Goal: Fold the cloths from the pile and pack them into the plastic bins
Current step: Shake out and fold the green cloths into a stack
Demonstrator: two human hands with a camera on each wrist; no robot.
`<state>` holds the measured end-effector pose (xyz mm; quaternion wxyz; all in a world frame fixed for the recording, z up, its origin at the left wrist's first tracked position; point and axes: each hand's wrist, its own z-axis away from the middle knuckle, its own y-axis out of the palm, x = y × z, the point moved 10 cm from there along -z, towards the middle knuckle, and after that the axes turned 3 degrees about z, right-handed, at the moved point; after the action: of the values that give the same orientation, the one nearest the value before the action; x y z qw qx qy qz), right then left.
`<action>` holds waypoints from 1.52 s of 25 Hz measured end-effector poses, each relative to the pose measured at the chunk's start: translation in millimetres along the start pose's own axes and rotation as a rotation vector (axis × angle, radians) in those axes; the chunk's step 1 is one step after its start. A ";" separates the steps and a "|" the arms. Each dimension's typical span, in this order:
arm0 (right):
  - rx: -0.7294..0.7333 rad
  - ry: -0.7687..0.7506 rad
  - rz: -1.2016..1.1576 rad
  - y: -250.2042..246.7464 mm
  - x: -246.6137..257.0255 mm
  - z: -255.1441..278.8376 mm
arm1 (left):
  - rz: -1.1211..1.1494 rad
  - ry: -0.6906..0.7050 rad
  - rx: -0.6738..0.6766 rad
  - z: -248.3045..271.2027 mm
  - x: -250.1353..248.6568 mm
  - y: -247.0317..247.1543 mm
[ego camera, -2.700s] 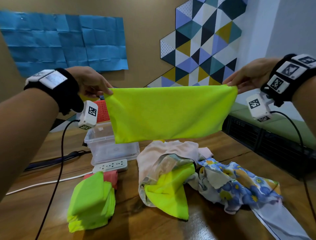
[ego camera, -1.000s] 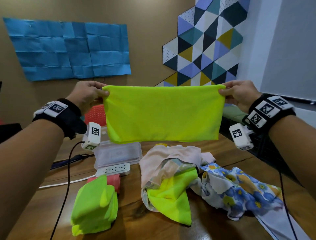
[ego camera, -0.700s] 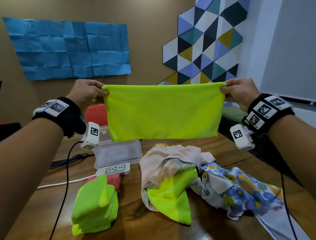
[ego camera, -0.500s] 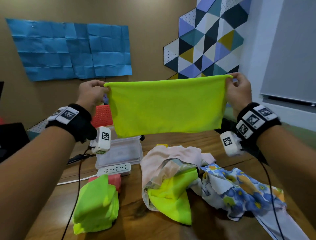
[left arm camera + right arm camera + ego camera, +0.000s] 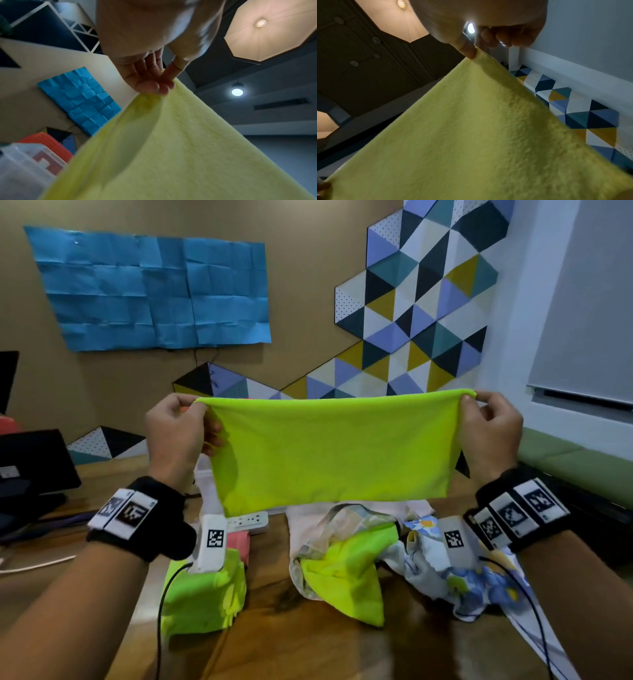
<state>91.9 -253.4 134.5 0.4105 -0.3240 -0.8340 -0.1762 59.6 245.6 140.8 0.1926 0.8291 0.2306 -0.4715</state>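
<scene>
bare wood (image 5: 308, 645) between folded stack (image 5: 202, 594) and cloth pile (image 5: 342, 580); power strip (image 5: 248, 520) behind

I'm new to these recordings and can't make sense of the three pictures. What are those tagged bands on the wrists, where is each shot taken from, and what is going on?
No robot here: a person wears cameras. The wide picture comes from a head camera; the other two come from cameras on the black wrist bands, looking along each hand.

The left hand and right hand each pinch a top corner of a yellow-green cloth, stretched in the air above a wooden table.

On the table lie a stack of folded green cloths, a loose pile of cloths, a floral cloth and a white power strip. A clear plastic bin shows in the left wrist view.
</scene>
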 end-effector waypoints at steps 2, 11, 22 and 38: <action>0.020 -0.005 0.015 -15.9 -3.4 12.2 | -0.089 0.080 -0.006 13.1 -1.6 -19.6; -0.007 -0.074 -0.179 -46.9 16.4 90.6 | 0.069 0.131 -0.120 106.2 0.2 -62.7; 0.410 -0.266 -0.635 50.2 111.3 158.3 | 0.612 0.215 0.212 117.8 -45.5 9.1; 0.751 -0.125 -0.395 135.4 68.0 177.8 | 0.435 -0.227 0.427 121.0 41.0 98.9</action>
<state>52.4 -28.4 85.8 0.4069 0.0038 -0.9095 0.0843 50.0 107.8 56.9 0.1349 0.8228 -0.0789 -0.5465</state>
